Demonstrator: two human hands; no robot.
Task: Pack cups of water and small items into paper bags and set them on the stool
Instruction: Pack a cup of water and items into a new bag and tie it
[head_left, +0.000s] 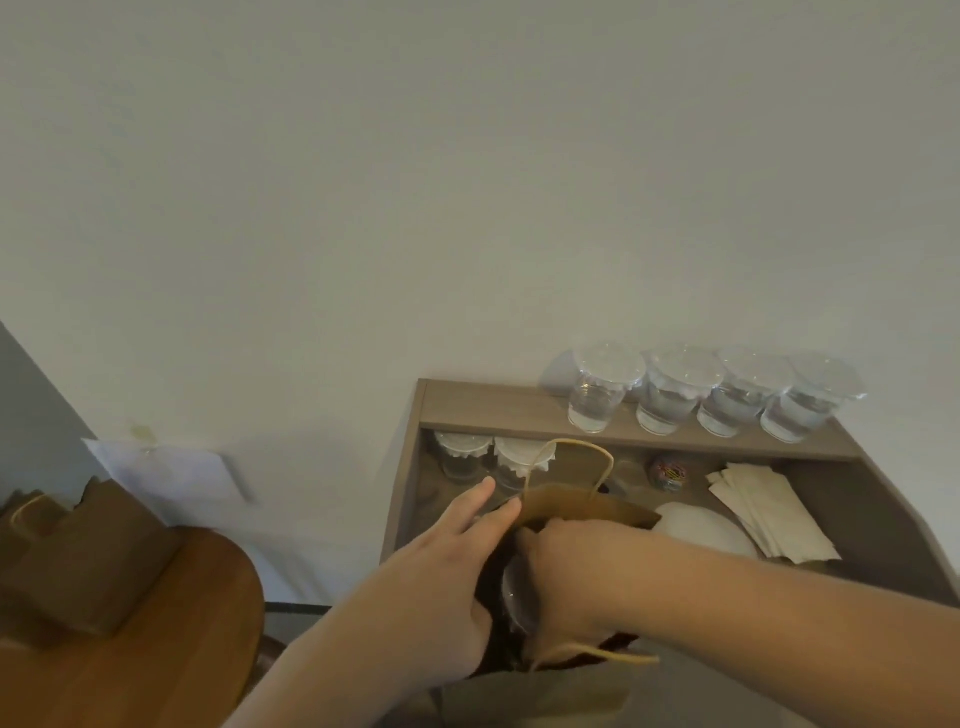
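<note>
A brown paper bag (587, 506) with twine handles stands open on the lower level of the wooden desk (498, 410). My left hand (441, 561) lies with straight fingers against the bag's left rim and holds it open. My right hand (571, 566) reaches down into the bag, its fingers curled round a clear lidded cup (514, 597) that is mostly hidden inside. Several lidded cups of water (670, 395) stand in a row on the desk's raised shelf. Two more cups (462, 457) stand behind the bag. The round wooden stool (171, 649) is at the lower left.
Brown paper bags (88, 556) sit on the stool's far side. Right of the bag lie a white rounded object (701, 530), a stack of paper napkins (769, 509) and a small colourful round item (667, 473). A sheet of paper (166, 467) hangs on the wall.
</note>
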